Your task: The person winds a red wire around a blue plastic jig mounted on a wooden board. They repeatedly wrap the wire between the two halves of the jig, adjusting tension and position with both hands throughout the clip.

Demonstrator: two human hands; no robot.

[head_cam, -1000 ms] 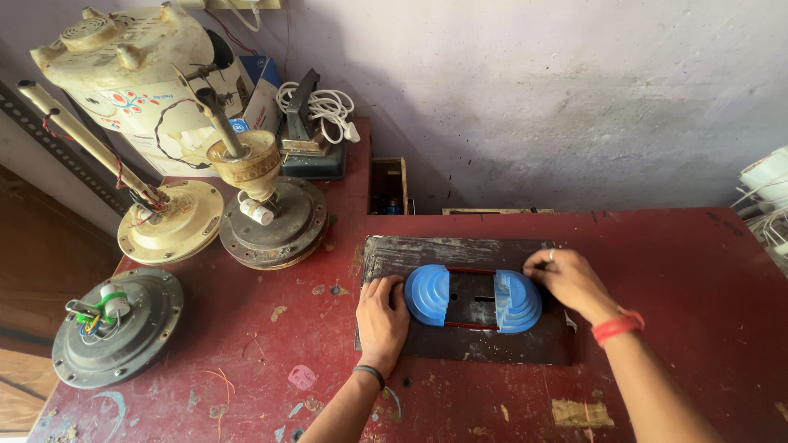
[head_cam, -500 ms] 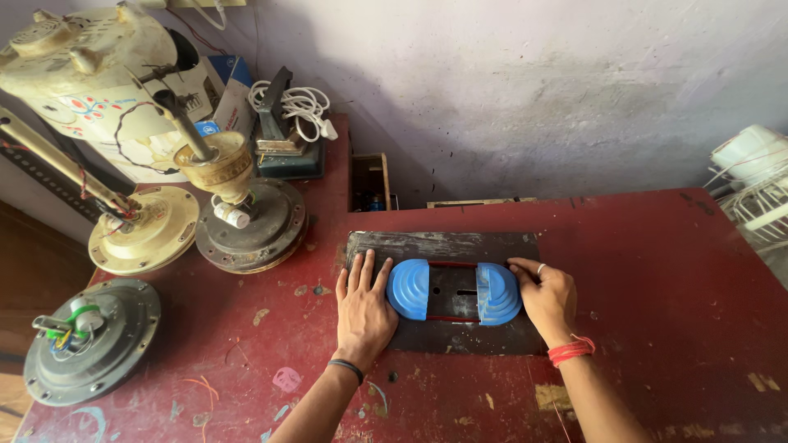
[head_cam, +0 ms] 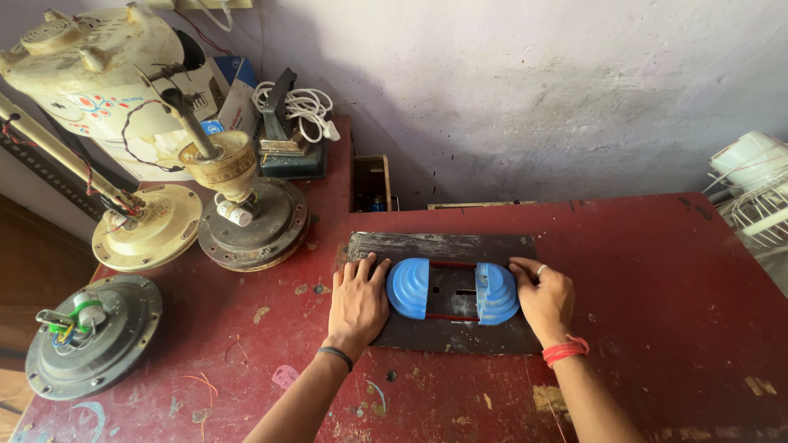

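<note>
Centrally, two blue ribbed half-domes [head_cam: 409, 288] on one dark plate [head_cam: 443, 336], left hand [head_cam: 359, 302] and right hand [head_cam: 543, 297] spread flat, three fan motors [head_cam: 250, 221] nearby

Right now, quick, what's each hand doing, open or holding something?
Left hand: open, flat, palm down beside the left blue stepped piece.
Right hand: open, fingers against the right blue stepped piece, not gripping it.

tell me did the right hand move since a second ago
Yes. The right hand slid off the dark plate's top right corner, down against the right blue piece.
</note>
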